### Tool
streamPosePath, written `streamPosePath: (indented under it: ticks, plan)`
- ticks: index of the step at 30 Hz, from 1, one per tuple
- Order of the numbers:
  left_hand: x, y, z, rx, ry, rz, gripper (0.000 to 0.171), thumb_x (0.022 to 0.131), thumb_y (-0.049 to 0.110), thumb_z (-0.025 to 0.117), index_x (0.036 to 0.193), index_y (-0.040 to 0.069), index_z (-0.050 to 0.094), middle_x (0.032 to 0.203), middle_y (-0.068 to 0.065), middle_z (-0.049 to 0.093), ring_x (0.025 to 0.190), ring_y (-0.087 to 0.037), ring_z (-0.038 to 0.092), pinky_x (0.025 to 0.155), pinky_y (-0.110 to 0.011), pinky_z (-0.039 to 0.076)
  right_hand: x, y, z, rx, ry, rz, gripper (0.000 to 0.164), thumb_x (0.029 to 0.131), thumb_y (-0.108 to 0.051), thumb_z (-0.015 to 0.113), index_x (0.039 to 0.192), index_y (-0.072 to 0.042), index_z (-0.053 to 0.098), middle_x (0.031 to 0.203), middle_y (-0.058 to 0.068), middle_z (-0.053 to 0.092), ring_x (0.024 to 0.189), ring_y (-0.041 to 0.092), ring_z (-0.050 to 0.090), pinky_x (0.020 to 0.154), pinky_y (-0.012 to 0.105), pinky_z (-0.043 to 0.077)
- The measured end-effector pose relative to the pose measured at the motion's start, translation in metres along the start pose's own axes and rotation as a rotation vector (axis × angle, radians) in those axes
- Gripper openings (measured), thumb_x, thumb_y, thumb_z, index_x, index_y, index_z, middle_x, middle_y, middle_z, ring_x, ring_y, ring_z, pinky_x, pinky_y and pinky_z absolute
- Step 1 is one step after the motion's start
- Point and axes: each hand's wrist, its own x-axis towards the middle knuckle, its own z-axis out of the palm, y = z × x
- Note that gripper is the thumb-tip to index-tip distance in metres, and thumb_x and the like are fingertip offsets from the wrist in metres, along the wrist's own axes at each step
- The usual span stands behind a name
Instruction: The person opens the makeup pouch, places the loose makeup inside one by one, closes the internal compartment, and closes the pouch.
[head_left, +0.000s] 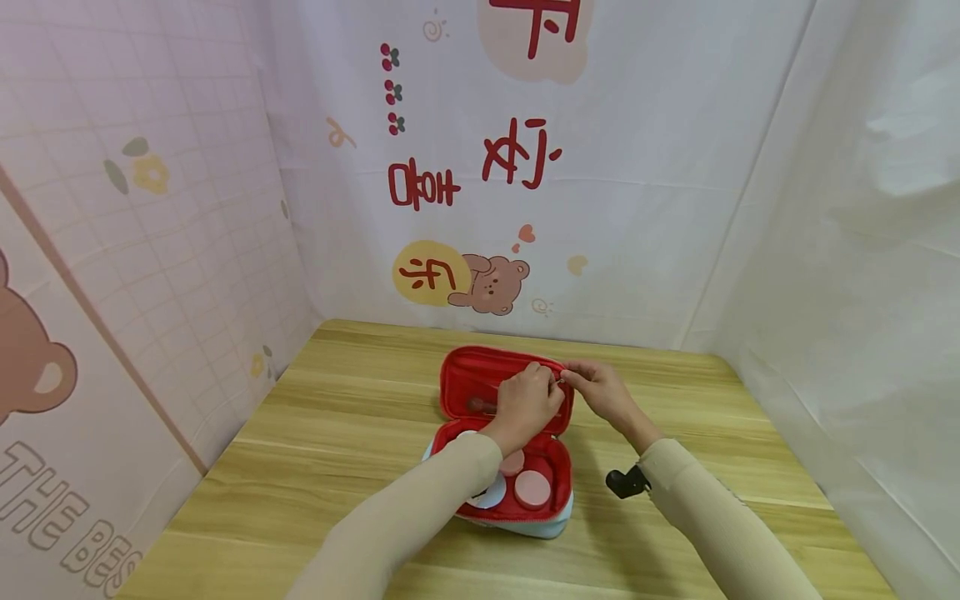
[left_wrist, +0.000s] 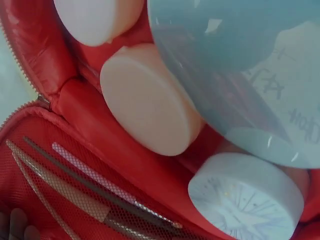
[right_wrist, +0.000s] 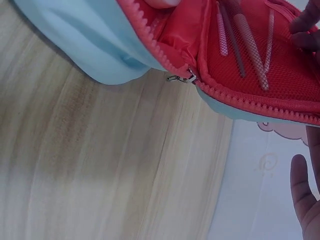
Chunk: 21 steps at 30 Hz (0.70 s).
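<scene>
A light blue zip bag with a red lining lies unfolded on the table. Its raised lid has a red mesh pocket holding several slim sticks and brushes, among them a pink stick. My left hand reaches over the bag, fingers bent at the pocket's right end; what they hold there is hidden. At the lid's right corner, my right hand pinches the edge between thumb and fingers. Round containers fill the base: a pink one, a large blue-lidded one and a white one.
The wooden table ends at a white patterned cloth behind and at both sides. A black strap piece sticks out by the right wrist. A metal zip pull hangs at the bag's hinge corner.
</scene>
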Motion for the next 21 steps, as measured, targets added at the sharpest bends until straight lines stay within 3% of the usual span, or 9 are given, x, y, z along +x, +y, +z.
streamPosePath:
  ticks: [4, 7, 16, 21]
  plan:
    - [-0.0015, -0.0005, -0.003, -0.126, -0.04, -0.076, 0.016, 0.098, 0.027, 0.059, 0.086, 0.018, 0.064, 0.084, 0.005, 0.056, 0.071, -0.013, 0.061, 0.061, -0.033, 0.051, 0.0008, 0.0014, 0.0007, -0.012, 0.013, -0.009, 0.032, 0.102, -0.022, 0.058, 0.123, 0.0, 0.067, 0.116, 0.013, 0.069, 0.11, 0.03, 0.062, 0.095, 0.05, 0.048]
    - [-0.0019, -0.0002, -0.005, -0.171, -0.065, -0.117, 0.016, 0.1, 0.029, 0.058, 0.092, 0.018, 0.066, 0.089, 0.005, 0.058, 0.079, -0.014, 0.063, 0.067, -0.035, 0.052, 0.0007, 0.0021, 0.0011, -0.015, 0.015, -0.017, 0.031, 0.102, -0.021, 0.057, 0.123, 0.0, 0.067, 0.115, 0.014, 0.07, 0.11, 0.03, 0.062, 0.095, 0.05, 0.048]
    - [-0.0011, -0.0021, -0.0044, -0.172, -0.091, -0.134, 0.015, 0.1, 0.03, 0.059, 0.092, 0.018, 0.065, 0.087, 0.006, 0.056, 0.078, -0.013, 0.061, 0.066, -0.032, 0.051, -0.0004, 0.0041, 0.0006, -0.065, 0.017, -0.071, 0.03, 0.102, -0.018, 0.057, 0.123, 0.002, 0.067, 0.112, 0.015, 0.07, 0.106, 0.031, 0.063, 0.093, 0.051, 0.049]
    - [-0.0005, -0.004, -0.0073, -0.175, -0.113, -0.152, 0.015, 0.1, 0.03, 0.059, 0.092, 0.019, 0.064, 0.086, 0.006, 0.055, 0.078, -0.013, 0.059, 0.065, -0.032, 0.05, -0.0022, -0.0021, 0.0004, -0.07, 0.002, -0.091, 0.03, 0.103, -0.011, 0.054, 0.123, 0.009, 0.064, 0.11, 0.021, 0.069, 0.105, 0.037, 0.063, 0.092, 0.055, 0.048]
